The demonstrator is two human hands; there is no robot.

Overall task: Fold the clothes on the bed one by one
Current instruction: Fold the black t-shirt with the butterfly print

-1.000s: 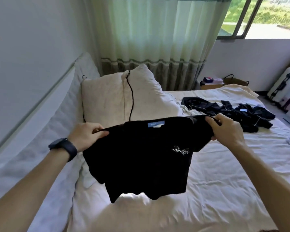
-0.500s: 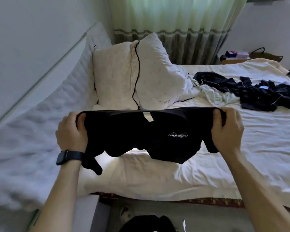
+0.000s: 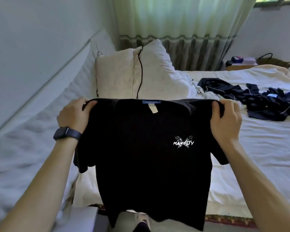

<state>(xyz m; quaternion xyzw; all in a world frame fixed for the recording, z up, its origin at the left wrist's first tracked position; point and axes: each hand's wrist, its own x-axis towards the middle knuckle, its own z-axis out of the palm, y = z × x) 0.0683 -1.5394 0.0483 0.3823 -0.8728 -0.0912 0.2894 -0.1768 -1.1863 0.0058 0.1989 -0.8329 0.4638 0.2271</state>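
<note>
Two hands hold a black T-shirt (image 3: 141, 156) up by its shoulders, above the near edge of the bed (image 3: 258, 148). The left hand (image 3: 74, 114), with a smartwatch (image 3: 67, 133) at the wrist, pinches one shoulder with its fingers curled over the cloth. The shirt hangs spread, collar label uppermost and a white butterfly print on the chest. Two pillows (image 3: 132, 76) stand behind it. The right hand (image 3: 224, 121) pinches the other shoulder likewise. At far right, a heap of dark clothes (image 3: 258, 101) lies on the sheet.

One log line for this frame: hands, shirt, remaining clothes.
left hand: grips one shoulder | right hand: grips other shoulder | black T-shirt: held up, hanging open, unfolded | dark clothes pile: on bed, unfolded
</note>
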